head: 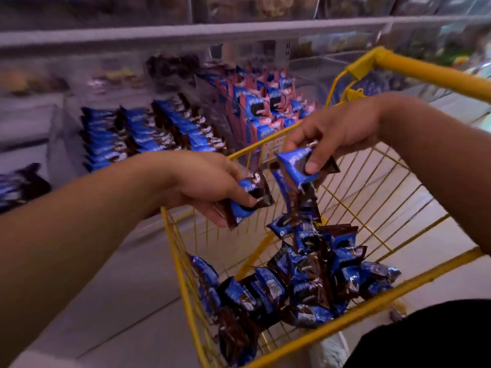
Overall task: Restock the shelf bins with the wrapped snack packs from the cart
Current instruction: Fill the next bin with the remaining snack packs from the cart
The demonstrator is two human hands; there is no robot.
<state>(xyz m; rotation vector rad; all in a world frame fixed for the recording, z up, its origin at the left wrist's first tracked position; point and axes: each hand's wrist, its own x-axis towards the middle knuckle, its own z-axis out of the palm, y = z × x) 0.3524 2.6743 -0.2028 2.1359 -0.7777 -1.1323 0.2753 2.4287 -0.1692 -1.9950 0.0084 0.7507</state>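
Your left hand is pinching one snack pack, long axis running 7 to 1 o'clock. Your right hand is gripping a hanging pack strip, pointing to 6 o'clock over the cart. Shelf bins are sitting at 10 o'clock.

Your cart stands right of the shelf bins, its handle at the far right corner. Snack packs lie heaped in the cart's basket toward its near right side. Your left hand and right hand are above the basket, each gripping packs, left nearer the bins.
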